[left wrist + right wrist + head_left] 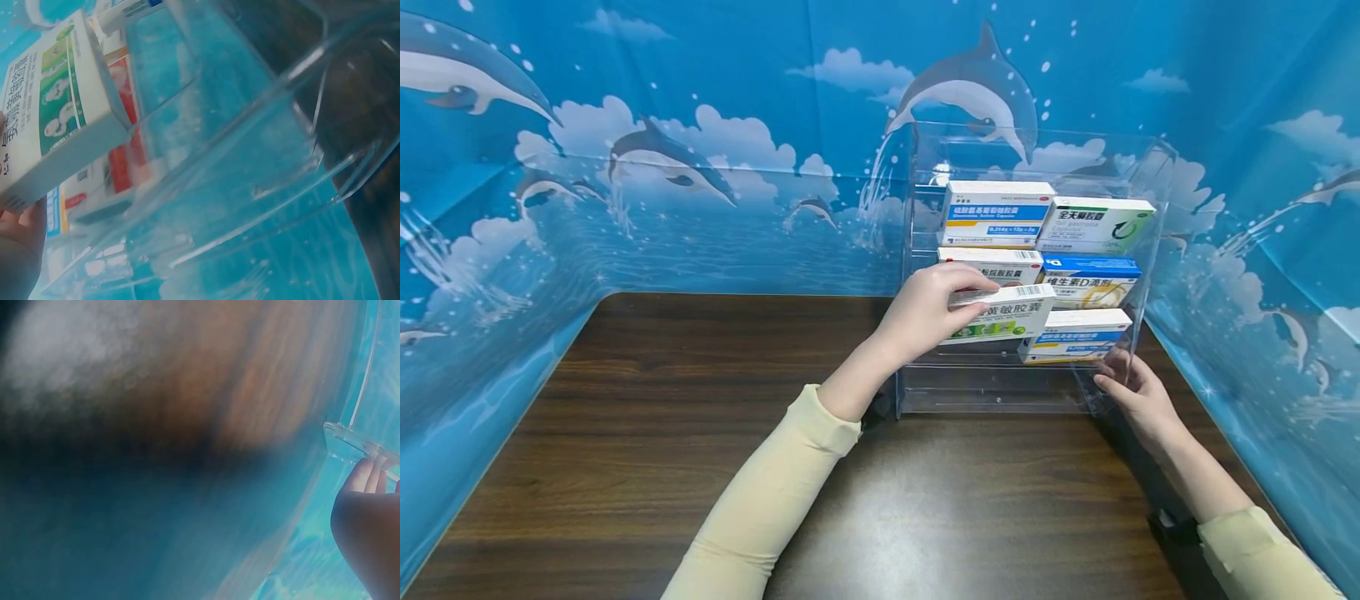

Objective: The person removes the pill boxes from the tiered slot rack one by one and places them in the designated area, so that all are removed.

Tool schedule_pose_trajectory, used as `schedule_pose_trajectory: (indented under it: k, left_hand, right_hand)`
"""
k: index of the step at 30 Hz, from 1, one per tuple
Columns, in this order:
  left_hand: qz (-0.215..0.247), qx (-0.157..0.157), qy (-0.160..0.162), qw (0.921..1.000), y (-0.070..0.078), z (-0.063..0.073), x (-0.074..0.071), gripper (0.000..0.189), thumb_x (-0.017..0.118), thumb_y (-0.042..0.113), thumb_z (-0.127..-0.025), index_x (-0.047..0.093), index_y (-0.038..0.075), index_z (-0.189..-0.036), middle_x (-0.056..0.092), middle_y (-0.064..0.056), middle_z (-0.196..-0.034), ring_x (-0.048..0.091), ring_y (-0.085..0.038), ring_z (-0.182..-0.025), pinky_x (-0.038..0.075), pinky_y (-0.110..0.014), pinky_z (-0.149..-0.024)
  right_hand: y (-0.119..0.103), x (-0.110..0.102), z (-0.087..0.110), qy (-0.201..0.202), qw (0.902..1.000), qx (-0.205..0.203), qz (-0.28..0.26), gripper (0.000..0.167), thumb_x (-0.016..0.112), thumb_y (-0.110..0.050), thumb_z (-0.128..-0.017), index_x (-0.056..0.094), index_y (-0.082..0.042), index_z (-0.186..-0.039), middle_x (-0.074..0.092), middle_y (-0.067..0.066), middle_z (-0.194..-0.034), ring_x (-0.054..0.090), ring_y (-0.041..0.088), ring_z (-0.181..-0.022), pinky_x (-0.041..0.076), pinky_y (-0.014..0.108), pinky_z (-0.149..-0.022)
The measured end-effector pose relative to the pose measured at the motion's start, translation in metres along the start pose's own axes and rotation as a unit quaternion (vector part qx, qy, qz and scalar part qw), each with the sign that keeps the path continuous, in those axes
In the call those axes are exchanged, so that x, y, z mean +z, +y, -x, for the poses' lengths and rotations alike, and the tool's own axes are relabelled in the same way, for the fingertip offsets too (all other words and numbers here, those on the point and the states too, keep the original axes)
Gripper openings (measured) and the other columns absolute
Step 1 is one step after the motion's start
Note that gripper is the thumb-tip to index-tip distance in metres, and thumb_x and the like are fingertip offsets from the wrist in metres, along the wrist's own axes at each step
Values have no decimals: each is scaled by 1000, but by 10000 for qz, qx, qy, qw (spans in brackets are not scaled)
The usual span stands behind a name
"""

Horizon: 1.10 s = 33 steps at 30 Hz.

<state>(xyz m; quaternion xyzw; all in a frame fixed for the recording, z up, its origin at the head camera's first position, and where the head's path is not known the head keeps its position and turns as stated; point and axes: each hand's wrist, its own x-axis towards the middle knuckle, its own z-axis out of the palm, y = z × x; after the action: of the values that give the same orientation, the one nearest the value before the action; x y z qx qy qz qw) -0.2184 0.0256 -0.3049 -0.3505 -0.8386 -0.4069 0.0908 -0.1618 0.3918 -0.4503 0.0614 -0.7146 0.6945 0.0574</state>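
Note:
In the head view my left hand (pixel 934 307) pinches a white medicine box (pixel 1017 315) with a green picture strip between thumb and fingers. It hangs tilted in front of the left side of a clear acrylic display rack (pixel 985 400), over the lower tier. The left wrist view shows that box (pixel 59 106) close up, clear plastic beside it. My right hand (pixel 1138 398) grips the lower right side panel of the rack; in the right wrist view the hand (pixel 369 506) holds its clear edge. Beside the held box, a blue-and-white medicine box (pixel 1078 337) stands on the lower tier.
On the top tier stand a blue-striped box (pixel 996 215) and a green-and-white box (pixel 1097 227). The middle tier holds a partly covered white box (pixel 992 260) and a blue-topped vitamin D box (pixel 1090 283). The rack stands on a dark wooden table (pixel 625 450) before a dolphin-print curtain (pixel 737 233).

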Motion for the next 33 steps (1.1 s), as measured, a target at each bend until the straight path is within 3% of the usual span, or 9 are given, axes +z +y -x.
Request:
schedule_pose_trajectory:
  k: [8,15,21,33]
  left_hand:
    - [1161,-226,145,9929,-5,10,-23,25,76,9,-99,79,5,-123,76,-12,-126,75,-22,-114,64,-28,-95]
    - [1852,-821,238,9790,-19,23,-51,26,76,9,-99,79,5,-124,77,-14,-127,79,-25,-99,64,-24,-79]
    - [1910,-1382,210,9716,-40,38,-74,27,77,12,-99,79,7,-125,78,-12,-126,78,-23,-96,61,-21,-71]
    - [1525,-2125,194,9650,-97,80,-110,28,74,15,-102,77,5,-128,76,-19,-128,75,-10,-92,63,-22,-75]
  right_hand:
    - [1,0,0,39,10000,-14,59,33,58,9,-104,65,-19,-119,73,-18,-114,66,-4,-106,50,7,-91]
    - [-2,-2,-2,90,9997,161,188,36,58,8,-104,64,-22,-121,72,-22,-115,66,-6,-108,49,6,-90]
    - [-2,-3,-3,200,9987,258,404,35,59,7,-104,63,-24,-120,70,-25,-115,64,-7,-108,49,4,-89]
    - [-3,-5,-4,48,9985,281,474,36,61,3,-104,63,-26,-124,69,-28,-119,65,-14,-111,47,4,-90]
